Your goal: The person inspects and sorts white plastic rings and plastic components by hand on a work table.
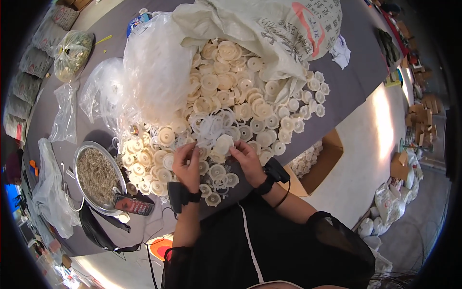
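My right hand (247, 161) pinches the edge of a round cream plastic disc (224, 144) between thumb and fingertips, just above the table. Close to the disc's left side, the fingers of my left hand (186, 166) are drawn together; anything between them is too small to make out. Right behind both hands lies a loose heap of thin white plastic rings (211, 126). A large pile of similar cream discs (226, 82) spreads around and beyond them. Several flatter discs (217, 177) rest between my wrists, near the table edge.
A woven sack (269, 29) opens over the far discs, beside a clear plastic bag (156, 72). To the left stands a round metal tray (78, 168) of small greyish bits, with a phone (134, 205) by its rim. Right of the table, a cardboard box (332, 149) holds more discs.
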